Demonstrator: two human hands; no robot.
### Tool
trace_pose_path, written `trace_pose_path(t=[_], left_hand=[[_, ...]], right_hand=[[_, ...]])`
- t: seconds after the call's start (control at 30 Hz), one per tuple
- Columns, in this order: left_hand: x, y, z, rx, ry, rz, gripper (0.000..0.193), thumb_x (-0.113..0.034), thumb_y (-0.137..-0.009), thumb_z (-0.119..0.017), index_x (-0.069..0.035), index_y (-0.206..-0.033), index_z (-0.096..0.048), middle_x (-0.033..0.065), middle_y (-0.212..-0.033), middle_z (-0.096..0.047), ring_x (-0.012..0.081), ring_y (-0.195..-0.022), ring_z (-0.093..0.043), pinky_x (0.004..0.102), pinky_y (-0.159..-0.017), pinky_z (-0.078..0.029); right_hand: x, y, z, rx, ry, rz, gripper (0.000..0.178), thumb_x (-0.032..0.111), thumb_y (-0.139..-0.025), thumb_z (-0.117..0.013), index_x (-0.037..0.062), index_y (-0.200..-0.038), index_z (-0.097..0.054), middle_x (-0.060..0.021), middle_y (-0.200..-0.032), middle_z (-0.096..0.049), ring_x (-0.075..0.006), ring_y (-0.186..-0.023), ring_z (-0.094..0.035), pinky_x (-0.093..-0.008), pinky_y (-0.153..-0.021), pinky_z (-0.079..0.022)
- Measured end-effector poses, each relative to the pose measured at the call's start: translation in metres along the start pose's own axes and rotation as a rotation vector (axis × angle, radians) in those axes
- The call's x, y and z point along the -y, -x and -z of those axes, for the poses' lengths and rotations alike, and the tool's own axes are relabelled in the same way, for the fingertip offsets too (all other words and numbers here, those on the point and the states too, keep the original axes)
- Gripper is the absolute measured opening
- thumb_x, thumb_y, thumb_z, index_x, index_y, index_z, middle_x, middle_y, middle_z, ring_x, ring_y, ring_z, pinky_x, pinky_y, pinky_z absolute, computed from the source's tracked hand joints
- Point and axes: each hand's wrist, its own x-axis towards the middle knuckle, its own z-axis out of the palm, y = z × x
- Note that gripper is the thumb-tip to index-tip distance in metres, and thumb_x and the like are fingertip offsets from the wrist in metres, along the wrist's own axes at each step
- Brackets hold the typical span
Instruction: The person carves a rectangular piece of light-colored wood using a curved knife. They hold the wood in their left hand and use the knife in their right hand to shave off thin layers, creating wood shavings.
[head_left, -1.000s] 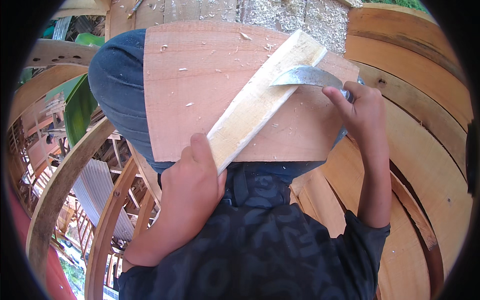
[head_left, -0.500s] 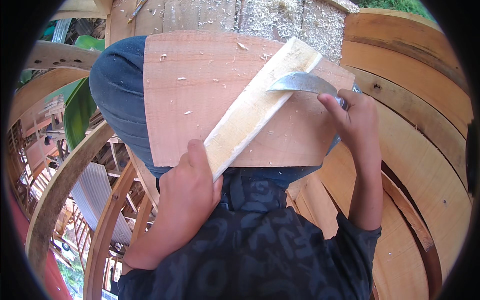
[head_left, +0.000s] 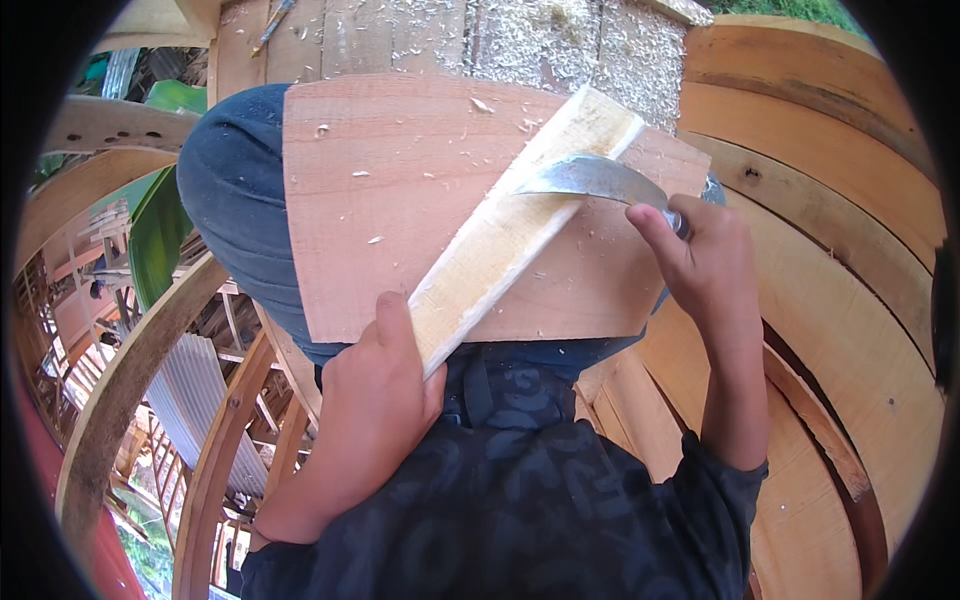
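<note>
A pale strip of wood point(head_left: 490, 240) slants from lower left to upper right across a reddish wooden board point(head_left: 370, 150) on my lap. My left hand point(head_left: 378, 365) is closed around the strip's near end, thumb along its left edge. In my right hand point(head_left: 705, 245) is the handle of a curved knife point(head_left: 590, 178), its handle mostly hidden by the fingers. The blade lies across the upper half of the strip, its tip near the left edge. A few wood shavings point(head_left: 482, 105) are scattered on the board.
Beyond the board, a plank floor point(head_left: 430, 40) is thick with shavings, and a pencil-like stick point(head_left: 272, 25) lies there at far left. Curved wooden planks point(head_left: 820, 230) rise on the right. Curved ribs point(head_left: 140, 370) stand at left, with corrugated sheeting point(head_left: 205, 410) outside them.
The knife blade has shifted slightly down and left along the strip, with my right hand following. My left hand keeps its hold; the whole lap scene sits a little lower.
</note>
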Motion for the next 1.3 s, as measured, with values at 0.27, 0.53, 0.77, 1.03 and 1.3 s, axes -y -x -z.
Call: trace_pose_path(t=[0.27,0.53,0.77,1.03,1.3], left_hand=[[0.005,0.007,0.003,0.071,-0.002,0.018,0.047,-0.011,-0.076,-0.069,0.006,-0.109,-0.039,0.0237,-0.076,-0.059,0.0414,-0.065,-0.063,0.0464,-0.056,-0.051],[0.001,0.002,0.0,0.045,-0.044,0.03,0.052,-0.013,-0.076,-0.07,0.007,-0.113,-0.039,0.0219,-0.078,-0.059,0.0405,-0.065,-0.063,0.0457,-0.056,-0.051],[0.001,0.003,0.0,0.054,-0.027,0.026,0.054,-0.016,-0.076,-0.071,0.007,-0.115,-0.041,0.0203,-0.079,-0.059,0.0388,-0.063,-0.063,0.0444,-0.055,-0.051],[-0.001,-0.001,-0.003,0.023,-0.121,0.0,0.054,-0.017,-0.076,-0.072,0.006,-0.115,-0.041,0.0178,-0.078,-0.058,0.0348,-0.066,-0.065,0.0421,-0.054,-0.052],[-0.002,0.003,-0.004,0.01,-0.094,-0.004,0.049,-0.018,-0.076,-0.073,0.004,-0.109,-0.043,0.0175,-0.078,-0.058,0.0341,-0.065,-0.065,0.0403,-0.053,-0.052]], right_hand=[[-0.098,-0.02,0.015,-0.12,-0.043,-0.402,0.064,0.055,-0.085,-0.061,-0.0043,-0.063,-0.056,-0.0155,-0.048,-0.046,-0.0253,-0.046,-0.045,-0.0376,-0.047,-0.036],[-0.005,-0.002,0.002,0.047,0.052,-0.023,0.068,0.062,-0.083,-0.059,-0.0015,-0.059,-0.057,-0.0131,-0.047,-0.044,-0.0263,-0.044,-0.046,-0.0375,-0.048,-0.04],[-0.053,-0.029,0.019,-0.032,0.07,-0.249,0.071,0.066,-0.08,-0.059,-0.0018,-0.057,-0.056,-0.0141,-0.047,-0.044,-0.027,-0.043,-0.046,-0.0384,-0.047,-0.039],[-0.002,0.001,0.014,0.16,0.136,-0.024,0.075,0.07,-0.075,-0.061,-0.0002,-0.05,-0.051,-0.0135,-0.042,-0.043,-0.029,-0.04,-0.048,-0.0375,-0.043,-0.039],[-0.036,-0.017,0.006,-0.063,0.239,-0.134,0.074,0.069,-0.077,-0.06,-0.0016,-0.053,-0.055,-0.0135,-0.044,-0.047,-0.0274,-0.041,-0.051,-0.0371,-0.044,-0.04]])
